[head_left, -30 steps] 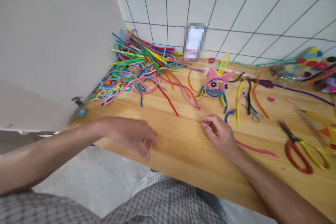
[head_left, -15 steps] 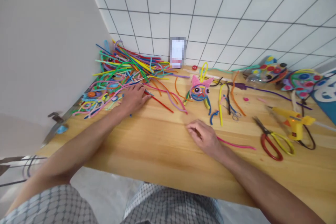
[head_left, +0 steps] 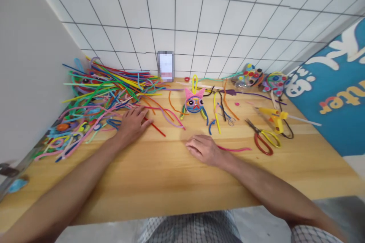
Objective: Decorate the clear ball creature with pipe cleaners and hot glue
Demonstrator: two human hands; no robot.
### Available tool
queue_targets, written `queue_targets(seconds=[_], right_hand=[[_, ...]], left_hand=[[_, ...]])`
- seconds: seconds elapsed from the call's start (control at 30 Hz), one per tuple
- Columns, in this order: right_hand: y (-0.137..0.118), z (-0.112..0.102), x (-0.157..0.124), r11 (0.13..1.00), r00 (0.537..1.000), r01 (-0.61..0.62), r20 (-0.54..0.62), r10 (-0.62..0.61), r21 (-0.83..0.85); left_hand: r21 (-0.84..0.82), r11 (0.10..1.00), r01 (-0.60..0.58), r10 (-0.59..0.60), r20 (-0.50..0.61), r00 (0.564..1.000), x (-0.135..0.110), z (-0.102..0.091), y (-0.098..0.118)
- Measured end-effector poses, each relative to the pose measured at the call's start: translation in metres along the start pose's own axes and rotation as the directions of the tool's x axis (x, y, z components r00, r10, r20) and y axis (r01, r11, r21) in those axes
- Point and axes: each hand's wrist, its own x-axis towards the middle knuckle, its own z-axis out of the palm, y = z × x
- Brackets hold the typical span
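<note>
The left hand (head_left: 132,124) has moved — onto the pipe cleaners (head_left: 122,81).

Table (head_left: 159,182) brightly, evenly lit; soft shadow beside left forearm (head_left: 82,178); phone (head_left: 165,67) pixelated; edges stretched; pipe cleaners (head_left: 122,81) slightly soft

At far left, a tangled pile of pipe cleaners (head_left: 122,79) in red, yellow, green, blue, orange and pink — mostly straight and bundled at the far side, bent and curled into loops toward the near side. At the pile's right edge, a red pipe cleaner (head_left: 158,130), nearly straight, slanting toward near right, far end hidden. Just left of it, a blue pipe cleaner (head_left: 112,123) folded into loose loops. Right of center and well apart from the pile, a bright pink pipe cleaner (head_left: 236,149) — lying loose, gently wavy, running left to right, left end out of sight.
</note>
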Motion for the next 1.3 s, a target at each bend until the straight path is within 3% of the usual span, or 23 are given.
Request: queue_targets(seconds=[0.37,0.7,0.9,0.97,1.03,1.13,1.2,1.3], right_hand=[[0.003,0.006,-0.002,0.999,0.996,0.026,0.081,-0.022,-0.041],[0.005,0.01,0.0,0.998,0.993,0.031,0.119,-0.023,-0.058],[0.005,0.013,0.002,0.994,0.993,0.067,0.101,-0.059,-0.084],[0.006,0.013,0.002,0.994,0.991,0.065,0.122,-0.053,-0.092],[0.005,0.012,0.002,0.994,0.989,0.06,0.144,-0.046,-0.096],[0.004,0.012,0.0,0.992,0.989,0.072,0.137,-0.058,-0.105],[0.002,0.012,-0.003,0.989,0.993,0.09,0.091,-0.08,-0.12],[-0.003,0.013,-0.007,0.99,0.996,0.088,-0.004,-0.089,-0.111]], left_hand=[[0.018,0.999,0.034,-0.033,-0.032,0.999,0.001,0.0,-0.006],[-0.016,1.0,0.0,-0.001,-0.098,0.995,0.003,0.016,-0.021],[-0.093,0.995,0.042,-0.053,-0.121,0.991,0.008,0.006,-0.022],[-0.119,0.991,0.068,-0.088,-0.169,0.982,0.013,-0.004,-0.011],[-0.158,0.986,0.049,-0.088,-0.249,0.964,0.015,-0.014,0.013],[-0.263,0.948,-0.18,0.068,-0.384,0.921,0.002,-0.019,0.069],[-0.29,0.881,-0.374,0.21,-0.468,0.858,-0.012,-0.012,0.107],[-0.306,0.75,-0.586,0.43,-0.447,0.784,-0.032,0.004,0.141]])
